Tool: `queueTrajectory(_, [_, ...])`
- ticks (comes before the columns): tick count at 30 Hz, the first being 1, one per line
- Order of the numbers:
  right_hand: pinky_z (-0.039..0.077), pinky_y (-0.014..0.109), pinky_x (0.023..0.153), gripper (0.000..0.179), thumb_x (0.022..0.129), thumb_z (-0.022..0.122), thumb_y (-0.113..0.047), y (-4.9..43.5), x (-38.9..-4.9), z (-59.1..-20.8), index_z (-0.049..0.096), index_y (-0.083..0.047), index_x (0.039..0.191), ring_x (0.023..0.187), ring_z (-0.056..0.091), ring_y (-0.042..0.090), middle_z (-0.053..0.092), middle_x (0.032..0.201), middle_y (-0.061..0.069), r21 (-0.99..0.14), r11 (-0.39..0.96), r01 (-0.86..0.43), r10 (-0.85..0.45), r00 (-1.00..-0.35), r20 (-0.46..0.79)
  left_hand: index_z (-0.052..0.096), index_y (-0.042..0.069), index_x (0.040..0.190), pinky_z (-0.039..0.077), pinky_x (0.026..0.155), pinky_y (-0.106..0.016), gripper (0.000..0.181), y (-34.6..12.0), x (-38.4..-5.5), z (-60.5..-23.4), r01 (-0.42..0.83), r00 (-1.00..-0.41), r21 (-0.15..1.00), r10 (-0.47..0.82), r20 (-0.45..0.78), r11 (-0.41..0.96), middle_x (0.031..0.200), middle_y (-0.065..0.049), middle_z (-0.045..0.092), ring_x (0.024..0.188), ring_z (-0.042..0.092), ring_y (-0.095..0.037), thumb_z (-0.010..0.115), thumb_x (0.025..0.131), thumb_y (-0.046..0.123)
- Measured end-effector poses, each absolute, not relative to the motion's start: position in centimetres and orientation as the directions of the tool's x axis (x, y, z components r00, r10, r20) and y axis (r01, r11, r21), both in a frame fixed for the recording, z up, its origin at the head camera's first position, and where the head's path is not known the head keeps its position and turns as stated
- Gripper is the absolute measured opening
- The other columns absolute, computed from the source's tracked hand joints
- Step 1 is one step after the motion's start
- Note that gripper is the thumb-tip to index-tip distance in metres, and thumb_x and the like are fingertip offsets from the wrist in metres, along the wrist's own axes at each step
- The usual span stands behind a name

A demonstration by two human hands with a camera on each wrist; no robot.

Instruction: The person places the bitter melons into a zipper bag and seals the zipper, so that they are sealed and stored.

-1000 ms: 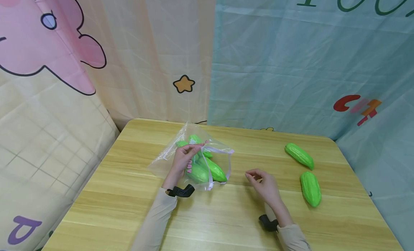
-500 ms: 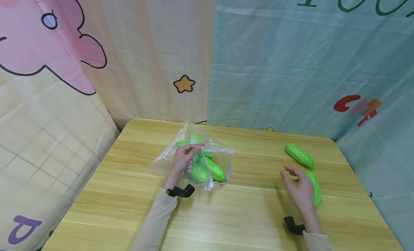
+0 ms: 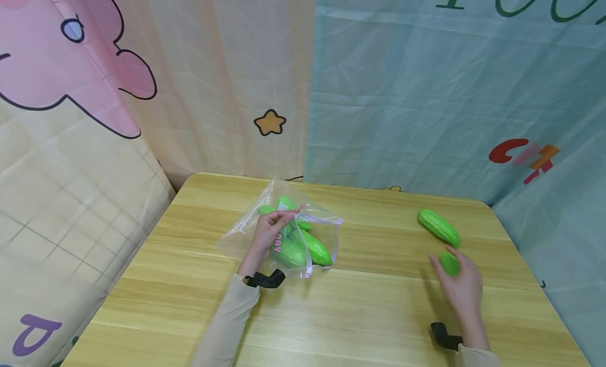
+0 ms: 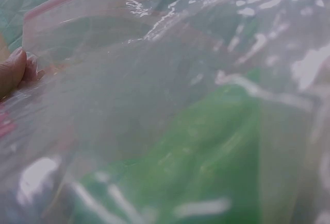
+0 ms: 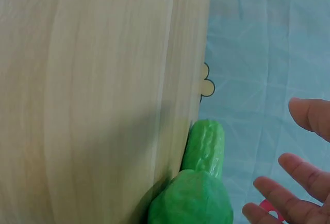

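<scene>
My left hand (image 3: 266,233) pinches the rim of a clear zip bag (image 3: 323,218), its mouth facing right. Several glossy, ridged green cucumbers (image 3: 316,249) lie inside the bag. In the left wrist view, the thumb (image 4: 12,72) is at the bag's edge, and a green cucumber (image 4: 206,147) shows blurred through the plastic. Over the near loose cucumber (image 3: 449,264) is my right hand (image 3: 463,291), thumb and fingers spread around it and hiding much of it. The right wrist view shows these fingers (image 5: 289,198) apart from the cucumber (image 5: 191,199). Just beyond lies another cucumber (image 3: 438,228).
Both hands work over a light wooden table (image 3: 369,325). A printed curtain (image 3: 402,93) hangs behind its far edge, and a tiled-pattern cloth (image 3: 57,220) hangs on the left. Each wrist wears a black camera (image 3: 267,279).
My right hand has moved right, from beside the bag to over the near loose cucumber, with its fingers spreading. My left hand and the bag have stayed where they were.
</scene>
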State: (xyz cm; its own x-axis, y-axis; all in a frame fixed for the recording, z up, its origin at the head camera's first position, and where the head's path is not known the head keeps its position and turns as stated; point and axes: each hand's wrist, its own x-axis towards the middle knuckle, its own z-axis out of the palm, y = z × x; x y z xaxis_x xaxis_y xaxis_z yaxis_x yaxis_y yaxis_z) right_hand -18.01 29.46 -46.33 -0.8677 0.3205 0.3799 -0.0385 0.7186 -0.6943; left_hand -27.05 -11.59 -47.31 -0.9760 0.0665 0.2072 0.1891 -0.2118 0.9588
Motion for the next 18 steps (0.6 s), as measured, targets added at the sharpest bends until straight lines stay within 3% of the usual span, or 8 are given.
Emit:
queueTrajectory(1, [0.031, 0.056, 0.097, 0.047, 0.085, 0.072, -0.02, 29.6, -18.0, -46.4, 0.057, 0.006, 0.122, 0.116, 0.044, 0.048, 0.053, 0.124, 0.03, -0.692, 0.721, -0.025, 0.323, -0.872, 0.369, 0.071, 0.013, 0.087, 0.029, 0.037, -0.015, 0.006, -11.6, -27.1, -47.3, 0.191, -0.975, 0.958, 0.067, 0.21, -0.216, 0.105, -0.003, 0.07, 0.043, 0.037, -0.002, 0.066, 0.091, 0.014])
queueTrajectory(4, [0.028, 0.056, 0.099, 0.053, 0.084, 0.073, -0.021, 30.0, -17.8, -46.5, 0.055, 0.007, 0.124, 0.118, 0.041, 0.048, 0.051, 0.126, 0.031, -0.683, 0.73, 0.007, 0.331, -0.879, 0.345, 0.071, 0.013, 0.088, 0.029, 0.037, -0.015, 0.006, -11.6, -27.1, -47.3, 0.187, -0.976, 0.959, 0.071, 0.206, -0.215, 0.105, -0.003, 0.07, 0.043, 0.037, -0.001, 0.066, 0.091, 0.014])
queueTrajectory(9, [0.026, 0.057, 0.099, 0.06, 0.084, 0.073, -0.023, 30.5, -17.6, -46.8, 0.049, 0.009, 0.128, 0.119, 0.037, 0.049, 0.047, 0.128, 0.032, -0.658, 0.75, 0.061, 0.334, -0.894, 0.298, 0.071, 0.016, 0.087, 0.025, 0.032, -0.017, 0.009, -11.8, -27.0, -47.1, 0.134, -0.982, 0.963, 0.095, 0.16, -0.235, 0.104, 0.002, 0.07, 0.036, 0.03, -0.003, 0.064, 0.092, 0.012])
queueTrajectory(18, [0.027, 0.061, 0.094, 0.083, 0.087, 0.067, -0.033, 31.6, -17.2, -47.2, 0.024, 0.012, 0.142, 0.121, 0.029, 0.052, 0.031, 0.134, 0.039, -0.646, 0.734, 0.208, 0.344, -0.935, 0.09, 0.071, 0.018, 0.088, 0.027, 0.031, -0.017, 0.015, -11.9, -26.9, -46.9, 0.097, -0.984, 0.965, 0.12, 0.129, -0.245, 0.101, 0.007, 0.07, 0.034, 0.031, -0.003, 0.061, 0.094, 0.009])
